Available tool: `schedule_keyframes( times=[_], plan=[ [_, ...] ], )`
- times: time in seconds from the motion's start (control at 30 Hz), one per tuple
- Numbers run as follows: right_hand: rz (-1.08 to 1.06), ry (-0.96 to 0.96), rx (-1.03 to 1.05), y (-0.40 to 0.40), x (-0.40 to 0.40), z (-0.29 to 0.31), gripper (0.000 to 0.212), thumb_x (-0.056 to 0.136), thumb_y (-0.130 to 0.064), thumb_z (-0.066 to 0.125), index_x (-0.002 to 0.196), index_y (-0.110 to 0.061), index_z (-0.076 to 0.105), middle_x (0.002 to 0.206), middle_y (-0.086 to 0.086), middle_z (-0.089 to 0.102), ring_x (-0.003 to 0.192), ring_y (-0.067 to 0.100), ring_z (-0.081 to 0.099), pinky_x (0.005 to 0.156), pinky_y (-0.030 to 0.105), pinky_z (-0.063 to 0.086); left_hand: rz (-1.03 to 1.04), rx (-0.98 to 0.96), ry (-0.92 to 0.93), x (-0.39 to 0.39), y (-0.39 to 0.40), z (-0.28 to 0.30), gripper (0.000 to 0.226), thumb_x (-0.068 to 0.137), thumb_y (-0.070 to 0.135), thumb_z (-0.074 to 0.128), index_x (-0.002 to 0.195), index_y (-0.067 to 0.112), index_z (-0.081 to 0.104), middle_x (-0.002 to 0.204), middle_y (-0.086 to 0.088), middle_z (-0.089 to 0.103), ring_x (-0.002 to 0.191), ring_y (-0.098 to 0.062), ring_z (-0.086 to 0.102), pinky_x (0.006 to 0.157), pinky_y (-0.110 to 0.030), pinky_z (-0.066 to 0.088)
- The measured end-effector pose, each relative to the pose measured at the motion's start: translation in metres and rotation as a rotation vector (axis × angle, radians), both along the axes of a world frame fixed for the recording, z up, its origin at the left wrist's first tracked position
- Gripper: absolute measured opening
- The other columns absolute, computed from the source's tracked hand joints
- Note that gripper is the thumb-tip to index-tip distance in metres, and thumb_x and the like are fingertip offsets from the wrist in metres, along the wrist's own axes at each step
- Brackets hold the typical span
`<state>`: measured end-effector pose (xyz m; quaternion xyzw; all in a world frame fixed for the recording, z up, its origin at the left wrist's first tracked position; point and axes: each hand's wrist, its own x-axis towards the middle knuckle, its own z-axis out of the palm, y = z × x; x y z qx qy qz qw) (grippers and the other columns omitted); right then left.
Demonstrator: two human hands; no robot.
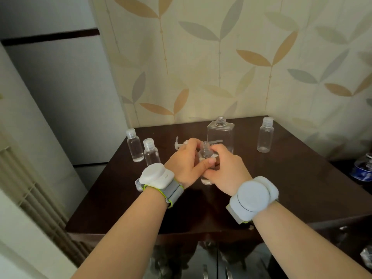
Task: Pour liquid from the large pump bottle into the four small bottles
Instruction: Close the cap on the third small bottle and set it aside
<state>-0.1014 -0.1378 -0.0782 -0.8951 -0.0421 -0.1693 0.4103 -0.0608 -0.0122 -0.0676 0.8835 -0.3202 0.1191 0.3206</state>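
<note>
Dark, glossy wood makes up the surface [281, 188], set into a corner against leaf-patterned wallpaper [221, 57]. Near the middle of it a small bottle [205, 153] stands uncapped, and both hands close around it. The left hand [184, 160] curls round its left side with the thumb laid across the front; the right hand [227, 170] wraps the right side and lower body, fingers bent against the plastic. Between them only the open neck and a sliver of the base show, so I cannot tell how much liquid it holds.

Just behind the hands stands the large bottle [220, 135], clear, square-shouldered, its neck open. Its pump head [182, 143] lies on the surface to the left, mostly hidden by the left hand, with only the white spout showing clear.

Two capped small bottles stand at the far left, touching or nearly so: the far-left bottle [134, 146] and the second left bottle [151, 152]. Another capped bottle [265, 134] stands well apart at the far right. A loose cap [138, 183] peeks out by the left wristband [159, 179], half covered by it. A pale band [254, 195] sits on the right wrist.

At the right edge, blue-and-white crockery [364, 170] is cut off by the frame. A pale ribbed panel [30, 188] at the near left is blurred.
</note>
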Motion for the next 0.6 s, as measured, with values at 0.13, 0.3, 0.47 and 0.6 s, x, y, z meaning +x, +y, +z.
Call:
schedule_keyframes(
  times=[0.13,0.3,0.47,0.6],
  plan=[
    [-0.024,-0.017,0.099,0.006,-0.015,-0.005,0.048,0.08,-0.026,0.066,0.122,-0.018,0.044,0.097,0.001,0.063,0.081,0.015,0.06,0.071,0.024,0.046,0.118,-0.073,-0.067,-0.013,0.013,0.003,0.04,0.084,0.037,0.058,0.114,0.013,0.047,0.086,0.007,0.055,0.092,-0.011,0.044,0.068,-0.016,0.028],
    [-0.07,-0.002,0.147,0.012,-0.028,-0.012,0.049,0.08,-0.025,0.067,0.123,-0.021,0.044,0.087,0.002,0.062,0.077,0.019,0.06,0.068,0.024,0.043,0.483,-0.15,-0.101,-0.017,0.047,-0.001,0.028,0.083,0.015,0.06,0.11,0.009,0.056,0.118,-0.012,0.049,0.115,-0.028,0.04,0.087,-0.022,0.026],
    [-0.085,0.001,0.16,0.022,-0.036,-0.014,0.045,0.082,-0.021,0.067,0.121,-0.021,0.045,0.086,0.0,0.06,0.066,0.012,0.055,0.053,0.016,0.037,0.647,-0.329,0.033,-0.024,0.077,-0.008,0.032,0.08,0.0,0.052,0.11,0.01,0.055,0.113,-0.011,0.058,0.102,-0.021,0.052,0.076,-0.017,0.032],
    [-0.105,0.026,0.147,0.03,-0.041,-0.014,0.045,0.084,-0.019,0.064,0.124,-0.019,0.042,0.106,0.007,0.062,0.085,0.023,0.06,0.067,0.025,0.045,0.645,-0.29,0.11,-0.029,0.083,-0.018,0.036,0.08,0.001,0.055,0.115,0.009,0.052,0.119,-0.01,0.057,0.11,-0.023,0.051,0.082,-0.022,0.036]
  ],
)
